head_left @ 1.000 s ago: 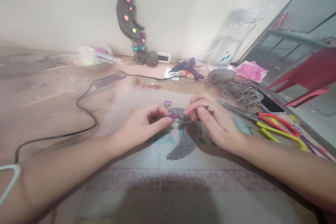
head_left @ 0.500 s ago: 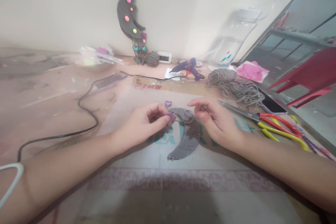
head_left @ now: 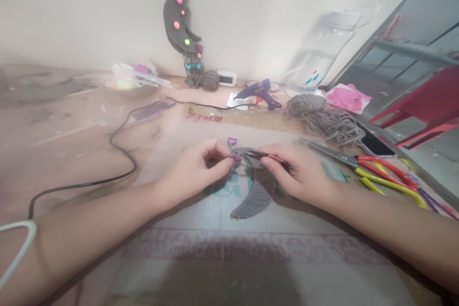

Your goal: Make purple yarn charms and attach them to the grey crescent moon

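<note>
A grey yarn-wrapped crescent (head_left: 257, 191) lies flat on a printed sheet (head_left: 222, 229) before me. My left hand (head_left: 195, 172) pinches a small purple heart bead (head_left: 235, 157) against the crescent's upper tip. My right hand (head_left: 301, 172) is closed on a thin dark pointed tool (head_left: 260, 154) whose tip points left, close to that bead. A second purple heart (head_left: 232, 141) rests on the sheet just beyond my fingers.
Scissors (head_left: 366, 165) with red and yellow handles lie to the right, beside a phone (head_left: 376, 143). Loose grey yarn (head_left: 322, 117), a glue gun (head_left: 258, 92) and its black cable (head_left: 118, 148) are further back. A finished beaded crescent (head_left: 179, 24) hangs on the wall.
My right hand let go of the crescent's tip, opened briefly, then closed on the thin dark tool and brought its point toward the bead. My left hand kept its pinch.
</note>
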Available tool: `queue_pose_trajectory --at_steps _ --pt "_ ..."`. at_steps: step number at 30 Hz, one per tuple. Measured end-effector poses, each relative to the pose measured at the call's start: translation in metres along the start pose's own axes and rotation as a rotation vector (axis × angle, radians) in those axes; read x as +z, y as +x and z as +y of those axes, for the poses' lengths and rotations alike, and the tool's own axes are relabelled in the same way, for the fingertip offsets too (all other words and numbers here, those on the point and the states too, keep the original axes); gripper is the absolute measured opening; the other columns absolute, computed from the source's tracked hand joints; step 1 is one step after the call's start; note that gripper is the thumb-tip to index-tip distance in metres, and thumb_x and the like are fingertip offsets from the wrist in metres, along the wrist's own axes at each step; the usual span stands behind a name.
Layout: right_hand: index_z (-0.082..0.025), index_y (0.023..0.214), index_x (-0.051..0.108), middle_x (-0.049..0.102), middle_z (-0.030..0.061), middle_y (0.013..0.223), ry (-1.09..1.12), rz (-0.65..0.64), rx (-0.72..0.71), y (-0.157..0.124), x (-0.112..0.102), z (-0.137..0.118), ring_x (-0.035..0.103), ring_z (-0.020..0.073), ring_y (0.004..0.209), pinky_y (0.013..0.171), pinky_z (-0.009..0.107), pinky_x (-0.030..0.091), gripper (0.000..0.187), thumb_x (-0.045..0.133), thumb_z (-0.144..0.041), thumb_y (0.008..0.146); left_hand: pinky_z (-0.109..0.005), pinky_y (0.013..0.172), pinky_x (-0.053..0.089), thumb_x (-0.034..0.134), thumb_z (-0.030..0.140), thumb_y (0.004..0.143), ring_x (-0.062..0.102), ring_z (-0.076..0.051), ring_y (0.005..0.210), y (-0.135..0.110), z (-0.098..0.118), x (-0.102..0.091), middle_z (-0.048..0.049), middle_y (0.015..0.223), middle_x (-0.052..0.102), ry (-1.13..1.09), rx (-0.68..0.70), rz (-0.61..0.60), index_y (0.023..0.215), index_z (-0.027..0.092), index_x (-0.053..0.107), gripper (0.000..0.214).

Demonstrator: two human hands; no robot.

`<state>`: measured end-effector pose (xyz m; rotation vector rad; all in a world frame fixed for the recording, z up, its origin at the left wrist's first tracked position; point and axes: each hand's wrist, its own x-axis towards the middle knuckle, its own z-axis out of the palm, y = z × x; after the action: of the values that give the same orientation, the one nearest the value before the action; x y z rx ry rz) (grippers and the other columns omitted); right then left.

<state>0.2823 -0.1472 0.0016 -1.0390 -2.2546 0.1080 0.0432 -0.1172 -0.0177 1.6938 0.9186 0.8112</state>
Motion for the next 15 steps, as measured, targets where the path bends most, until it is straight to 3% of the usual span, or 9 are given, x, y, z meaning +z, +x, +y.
queue_pose_trajectory --at_steps 15 --pt "-0.017 0.098 0.071 0.073 0.0011 0.073 0.036 -0.07 0.038 -0.001 0.0018 -0.0042 0.061 0.0104 0.058 0.055 0.021 0.041 0.021 0.051 -0.022 0.096 -0.025 0.063 0.049 0.058 0.028 0.09 0.06 -0.012 0.065 -0.0033 0.008 0.0001 0.002 0.074 0.064 0.154 0.075 0.018 0.082 0.02 0.057 0.011"
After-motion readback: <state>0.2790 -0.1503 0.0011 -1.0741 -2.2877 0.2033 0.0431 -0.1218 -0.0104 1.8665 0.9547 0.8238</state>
